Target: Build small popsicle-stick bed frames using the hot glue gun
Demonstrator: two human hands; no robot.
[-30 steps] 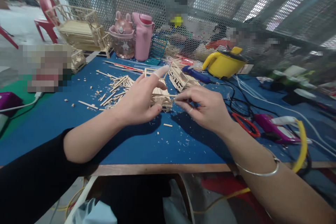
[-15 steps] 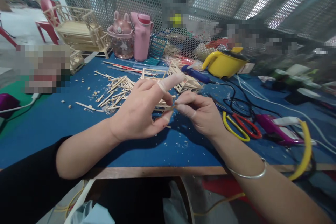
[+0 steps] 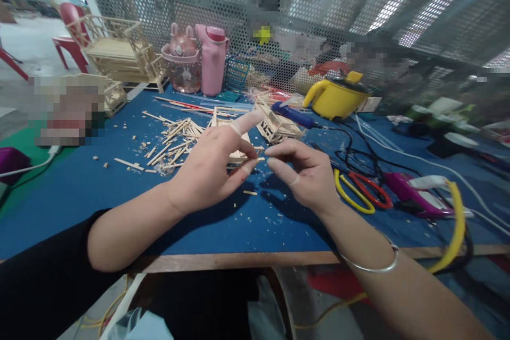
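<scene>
My left hand point(image 3: 211, 162) pinches a short wooden stick point(image 3: 261, 159) between thumb and a finger, its pale tip poking out to the right. That hand's index finger is wrapped in a white cover and points away. Just right of the stick is my right hand point(image 3: 308, 170), thumb and index apart with a narrow gap and nothing visible between them; their tips are covered too. Behind my left hand a small stick-built frame point(image 3: 217, 117) is partly hidden. A loose stick piece point(image 3: 250, 192) lies on the blue mat below the hands.
A pile of sticks point(image 3: 179, 141) lies left of centre. Behind my hands are another stick model point(image 3: 279, 125) and a blue glue gun point(image 3: 292, 114). Scissors point(image 3: 368, 191), a purple device point(image 3: 414, 194) and cables lie right. Pink bottles point(image 3: 213, 64) and a yellow pot point(image 3: 338, 98) stand behind.
My right thumb and fingers have parted and drawn slightly away from the stick, which stays in my left hand. The view has shifted a little.
</scene>
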